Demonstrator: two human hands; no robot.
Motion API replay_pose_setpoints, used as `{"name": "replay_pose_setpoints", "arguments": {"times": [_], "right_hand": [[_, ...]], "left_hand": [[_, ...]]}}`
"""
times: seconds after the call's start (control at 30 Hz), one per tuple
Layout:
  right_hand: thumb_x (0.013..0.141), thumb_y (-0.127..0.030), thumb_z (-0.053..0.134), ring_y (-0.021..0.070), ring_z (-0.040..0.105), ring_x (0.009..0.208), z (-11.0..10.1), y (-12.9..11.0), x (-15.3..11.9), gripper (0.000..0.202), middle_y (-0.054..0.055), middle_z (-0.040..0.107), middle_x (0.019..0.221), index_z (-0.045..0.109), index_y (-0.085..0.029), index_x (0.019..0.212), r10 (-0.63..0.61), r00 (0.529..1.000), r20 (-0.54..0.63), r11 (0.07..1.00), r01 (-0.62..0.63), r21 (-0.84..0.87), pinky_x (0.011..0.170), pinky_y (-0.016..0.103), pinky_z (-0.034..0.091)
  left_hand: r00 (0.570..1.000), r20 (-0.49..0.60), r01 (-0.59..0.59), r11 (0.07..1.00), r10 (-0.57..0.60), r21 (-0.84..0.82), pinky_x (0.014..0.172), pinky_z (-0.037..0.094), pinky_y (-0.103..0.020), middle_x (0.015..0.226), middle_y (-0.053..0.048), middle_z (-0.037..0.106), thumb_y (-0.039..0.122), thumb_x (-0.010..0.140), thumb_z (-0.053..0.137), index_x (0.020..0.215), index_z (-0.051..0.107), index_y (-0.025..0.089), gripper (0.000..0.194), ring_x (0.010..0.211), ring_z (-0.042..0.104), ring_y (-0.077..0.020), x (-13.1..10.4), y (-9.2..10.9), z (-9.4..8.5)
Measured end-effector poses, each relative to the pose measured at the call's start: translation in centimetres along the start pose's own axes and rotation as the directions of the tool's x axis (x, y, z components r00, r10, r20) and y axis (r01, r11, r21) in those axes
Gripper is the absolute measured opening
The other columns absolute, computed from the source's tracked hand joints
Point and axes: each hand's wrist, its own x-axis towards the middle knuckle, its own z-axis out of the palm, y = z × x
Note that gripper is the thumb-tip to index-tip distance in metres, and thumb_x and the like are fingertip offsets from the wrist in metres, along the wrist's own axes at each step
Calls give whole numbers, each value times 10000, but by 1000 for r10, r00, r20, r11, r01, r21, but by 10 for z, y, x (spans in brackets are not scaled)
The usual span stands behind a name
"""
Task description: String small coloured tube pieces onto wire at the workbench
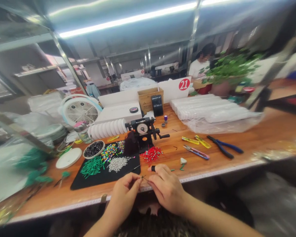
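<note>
Near the table's front edge, my left hand (128,189) pinches with thumb and forefinger. Close on its right, my right hand (169,187) is also closed in a pinch, with a black band on one finger. A thin wire-like piece (144,177) shows between the fingertips of both hands; it is too small to name. Beyond them lies a pile of red pieces with pale tips (151,153). To the left, a black mat (81,182) carries green tube-like pieces (92,167), silvery-white pieces (117,164) and multicoloured beads (109,152).
A hand-cranked winding machine (142,129) with white spools stands behind the piles. Left are a bowl of black beads (94,149), a white lid (69,158) and a fan (82,110). Right lie thread snips (196,152), blue-handled pliers (224,146) and plastic-wrapped rolls (212,112). A person sits far back.
</note>
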Motion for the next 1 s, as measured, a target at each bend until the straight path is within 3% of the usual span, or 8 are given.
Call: {"name": "replay_pose_setpoints", "arguments": {"times": [0.2,0.33,0.47,0.6,0.7,0.8,0.9,1.0], "right_hand": [[835,-109,469,137,507,957,1,-2,7,147,79,566,972,612,-145,842,-40,999,18,999,39,38,818,258,481],[836,-119,468,141,509,924,2,-2,8,142,72,569,940,606,-149,829,-26,998,61,999,23,46,789,263,481],[812,-83,472,139,504,926,2,-1,10,155,63,568,927,604,-152,858,-87,990,108,994,80,76,803,265,482],[820,-83,460,137,494,1012,3,1,14,158,52,570,978,588,-152,883,-173,972,160,982,156,110,907,261,469],[839,-108,445,141,481,1078,6,4,20,177,54,565,1072,564,-154,962,-256,944,210,964,234,125,957,257,448],[857,-151,421,124,512,860,9,6,32,153,46,575,919,552,-164,934,-238,910,340,970,207,125,757,232,463],[852,-147,399,111,483,775,10,7,48,140,42,557,845,539,-158,847,-83,898,433,978,-10,206,705,229,415],[868,-171,370,91,478,777,7,8,64,164,32,561,857,528,-159,826,88,870,485,917,-260,301,730,222,390]], "left_hand": [[997,-44,-52,991,58,120,691,411,-264,742,-31,694,303,756,584,709,689,199,155,733,606,-209,-2,4,-7],[998,-19,53,998,-52,28,602,399,-254,585,-14,631,337,737,601,703,668,180,174,596,570,-182,-4,4,-8],[986,17,169,977,-168,-127,550,378,-235,504,19,557,358,711,625,689,638,166,194,513,516,-146,-5,3,-8],[987,1,159,982,-159,-105,551,368,-237,518,15,556,370,736,604,699,645,163,214,521,501,-144,-5,-1,-9],[999,15,48,998,-49,35,624,398,-254,656,-25,646,310,772,572,743,679,171,178,641,567,-178,-5,-4,-10],[992,40,-128,975,123,184,716,417,-256,804,-44,679,248,813,535,787,686,189,164,773,601,-191,-3,-4,-11],[949,76,-312,885,305,345,719,421,-253,821,-57,648,246,874,469,848,673,191,212,774,591,-175,0,-6,-13],[878,163,-464,712,451,528,709,427,-262,827,-76,614,239,912,401,867,656,172,267,761,581,-172,6,-9,-18]]}}
